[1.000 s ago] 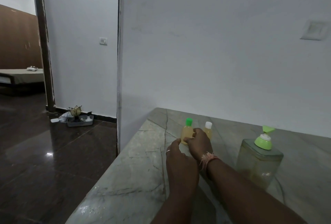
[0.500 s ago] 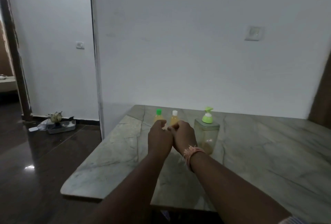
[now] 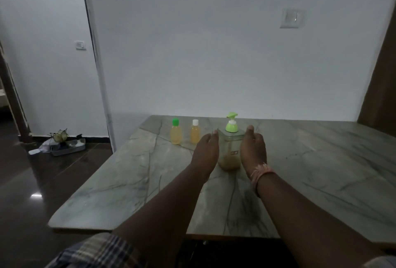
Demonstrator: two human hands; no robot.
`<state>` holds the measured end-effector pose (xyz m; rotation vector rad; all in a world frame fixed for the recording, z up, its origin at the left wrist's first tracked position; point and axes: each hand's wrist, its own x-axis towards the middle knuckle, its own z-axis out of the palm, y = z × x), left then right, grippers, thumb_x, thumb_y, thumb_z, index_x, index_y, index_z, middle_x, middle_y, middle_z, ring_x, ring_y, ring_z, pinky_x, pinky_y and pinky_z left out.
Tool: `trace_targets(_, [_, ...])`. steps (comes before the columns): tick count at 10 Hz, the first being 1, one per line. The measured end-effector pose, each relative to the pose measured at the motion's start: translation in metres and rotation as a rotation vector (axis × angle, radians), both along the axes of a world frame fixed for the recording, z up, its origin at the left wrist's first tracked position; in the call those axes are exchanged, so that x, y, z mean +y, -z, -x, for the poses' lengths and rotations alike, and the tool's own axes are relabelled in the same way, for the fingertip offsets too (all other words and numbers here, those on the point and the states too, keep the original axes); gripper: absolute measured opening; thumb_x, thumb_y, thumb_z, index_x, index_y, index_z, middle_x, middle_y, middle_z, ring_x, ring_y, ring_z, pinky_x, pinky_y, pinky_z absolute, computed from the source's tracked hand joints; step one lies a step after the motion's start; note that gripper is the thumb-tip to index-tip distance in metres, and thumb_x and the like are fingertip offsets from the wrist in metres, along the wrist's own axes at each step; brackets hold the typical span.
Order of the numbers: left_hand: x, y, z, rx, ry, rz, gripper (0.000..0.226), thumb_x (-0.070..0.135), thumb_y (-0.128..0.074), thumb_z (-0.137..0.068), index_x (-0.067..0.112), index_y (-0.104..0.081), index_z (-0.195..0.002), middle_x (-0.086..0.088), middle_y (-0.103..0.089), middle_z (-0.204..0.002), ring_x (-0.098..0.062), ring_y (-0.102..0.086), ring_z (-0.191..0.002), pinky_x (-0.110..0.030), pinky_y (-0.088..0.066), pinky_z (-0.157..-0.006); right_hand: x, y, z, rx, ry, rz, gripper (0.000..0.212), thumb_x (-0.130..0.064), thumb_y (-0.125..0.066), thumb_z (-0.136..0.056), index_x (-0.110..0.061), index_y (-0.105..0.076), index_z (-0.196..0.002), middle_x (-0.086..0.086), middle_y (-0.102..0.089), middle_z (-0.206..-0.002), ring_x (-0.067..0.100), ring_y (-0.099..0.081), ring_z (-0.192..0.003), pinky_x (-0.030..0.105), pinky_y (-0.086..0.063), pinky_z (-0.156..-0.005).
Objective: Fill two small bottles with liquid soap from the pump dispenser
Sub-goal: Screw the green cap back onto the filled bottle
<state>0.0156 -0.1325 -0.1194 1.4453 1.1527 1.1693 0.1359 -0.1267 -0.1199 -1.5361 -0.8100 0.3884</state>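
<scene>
1. The dispenser (image 3: 229, 150) stands upright on the table (image 3: 321, 160), directly between the two hands; its long axis is vertical, and its green pump head (image 3: 231, 125) rises above both sets of fingertips.
2. The left hand (image 3: 206, 152) is placed just beside the dispenser's left wall, fingers straight and extended. The right hand (image 3: 254, 150) is placed just beside the right wall in the same manner. Nothing is held by either hand; whether the palms touch the walls cannot be told.
3. Neither hand is nearer: the dispenser is flanked evenly, so a two-handed squeeze inward is judged to be the likely next grasp.
4. The green-capped bottle (image 3: 176, 131) and the white-capped bottle (image 3: 195, 131) stand upright to the left of the dispenser, beyond the left hand and apart from it. Both are capped and show yellowish liquid, so filling is judged complete.
</scene>
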Motion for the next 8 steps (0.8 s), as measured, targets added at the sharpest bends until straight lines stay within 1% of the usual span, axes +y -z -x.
trace_targets(1, [0.045, 0.002, -0.024, -0.039, 0.012, 0.099, 0.064, 0.058, -0.023, -0.103, 0.017, -0.048, -0.145, -0.009, -0.049, -0.150, -0.028, -0.046, -0.137, -0.044, -0.033, -0.116, 0.038, 0.002, 0.000, 0.127, -0.138, -0.010, 0.064, -0.059, -0.020, -0.101, -0.016, -0.067, -0.100, 0.012, -0.066, -0.118, 0.032, -0.062, -0.108, 0.046, -0.048, -0.099])
trace_targets(2, [0.094, 0.000, -0.043, -0.084, -0.035, 0.174, 0.070, 0.060, -0.018, -0.101, 0.014, -0.050, -0.143, -0.013, -0.055, -0.144, -0.027, -0.051, -0.132, -0.047, -0.037, -0.115, 0.083, -0.004, -0.002, 0.225, -0.094, -0.008, 0.061, -0.056, -0.023, -0.102, -0.014, -0.067, -0.090, 0.012, -0.067, -0.111, 0.032, -0.063, -0.104, 0.046, -0.048, -0.097])
trace_targets(3, [0.148, -0.002, -0.051, -0.149, -0.046, 0.189, 0.070, 0.061, -0.019, -0.100, 0.015, -0.062, -0.131, -0.012, -0.067, -0.127, -0.025, -0.061, -0.117, -0.046, -0.044, -0.110, 0.133, -0.007, -0.009, 0.217, -0.088, -0.052, 0.060, -0.049, -0.026, -0.102, -0.008, -0.070, -0.101, 0.014, -0.069, -0.111, 0.032, -0.062, -0.105, 0.043, -0.048, -0.095])
trace_targets(4, [0.179, -0.004, -0.062, -0.192, -0.081, 0.218, 0.058, 0.054, -0.027, -0.099, 0.018, -0.071, -0.112, -0.010, -0.073, -0.109, -0.025, -0.068, -0.104, -0.041, -0.052, -0.099, 0.163, 0.002, -0.011, 0.202, -0.089, -0.131, 0.047, -0.036, -0.033, -0.105, -0.010, -0.070, -0.092, 0.012, -0.071, -0.104, 0.028, -0.063, -0.098, 0.038, -0.049, -0.090])
trace_targets(5, [0.192, 0.001, -0.071, -0.040, -0.149, 0.124, 0.048, 0.049, -0.031, -0.093, 0.024, -0.072, -0.101, -0.005, -0.074, -0.102, -0.022, -0.069, -0.098, -0.048, -0.055, -0.094, 0.174, 0.012, -0.010, 0.181, -0.092, -0.195, 0.040, -0.025, -0.034, -0.107, -0.011, -0.069, -0.094, 0.008, -0.070, -0.100, 0.024, -0.064, -0.094, 0.036, -0.050, -0.086])
trace_targets(6, [0.193, -0.002, -0.074, 0.080, -0.159, 0.030, 0.052, 0.048, -0.028, -0.096, 0.018, -0.067, -0.110, -0.003, -0.068, -0.108, -0.019, -0.064, -0.101, -0.042, -0.053, -0.093, 0.176, 0.010, -0.010, 0.169, -0.110, -0.187, 0.037, -0.021, -0.033, -0.108, -0.016, -0.068, -0.094, 0.002, -0.069, -0.093, 0.016, -0.063, -0.087, 0.032, -0.050, -0.080])
trace_targets(7, [0.182, -0.022, -0.070, 0.139, -0.213, 0.056, 0.032, 0.023, -0.029, -0.108, 0.010, -0.058, -0.114, 0.001, -0.055, -0.108, -0.013, -0.051, -0.101, -0.020, -0.037, -0.079, 0.174, 0.005, -0.013, 0.258, -0.134, -0.089, 0.041, -0.032, -0.033, -0.106, -0.015, -0.070, -0.107, 0.004, -0.071, -0.107, 0.021, -0.065, -0.101, 0.036, -0.052, -0.090])
trace_targets(8, [0.175, -0.048, -0.071, 0.093, -0.352, 0.152, 0.031, 0.016, -0.027, -0.109, 0.009, -0.057, -0.101, 0.001, -0.055, -0.097, -0.016, -0.050, -0.096, -0.021, -0.031, -0.078, 0.166, -0.017, -0.024, 0.258, -0.074, 0.040, 0.039, -0.026, -0.035, -0.104, -0.009, -0.068, -0.118, 0.009, -0.067, -0.119, 0.026, -0.060, -0.114, 0.036, -0.047, -0.098])
